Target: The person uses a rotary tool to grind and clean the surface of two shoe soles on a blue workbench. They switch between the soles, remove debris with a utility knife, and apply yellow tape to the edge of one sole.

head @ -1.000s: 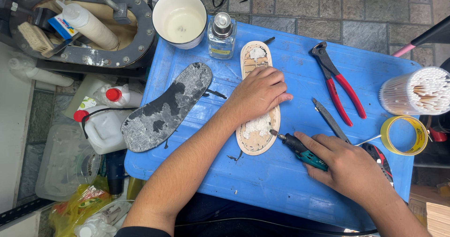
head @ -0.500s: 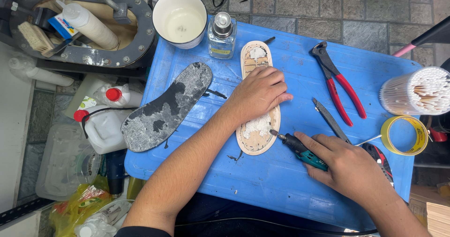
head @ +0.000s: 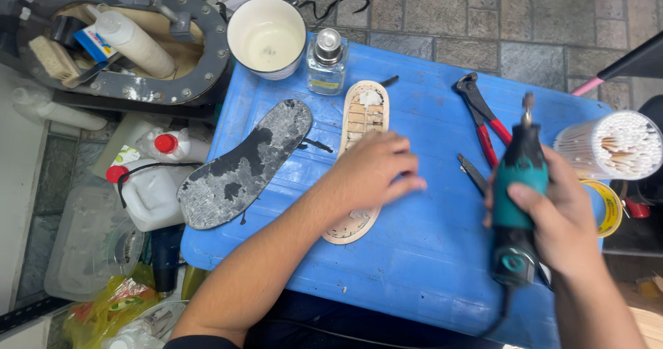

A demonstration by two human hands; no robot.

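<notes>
Here, with the left hand (head: 369,173) pressed flat, fingers spread, on the pale tan shoe sole (head: 360,157) lying on the blue plastic table (head: 414,252), the right hand (head: 559,218), fingers wrapped around the teal rotary tool (head: 518,197), should keep its tip steady.

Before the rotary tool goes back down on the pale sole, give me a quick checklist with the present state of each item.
1. Pale sole pinned flat: ok, the left hand presses on its middle.
2. Grip on the teal rotary tool: ok, the right hand wraps its body, tip pointing up and away from the sole.
3. Tool bit spinning or stopped: cannot tell, the tip is blurred.
4. Left fingers out of the bit's path: not ok, they cover the sole's middle.
5. Red-handled pliers clear of the sole: ok, apart to its right.
6. Glass bottle capped: ok, upright beside the sole's far end.
</notes>
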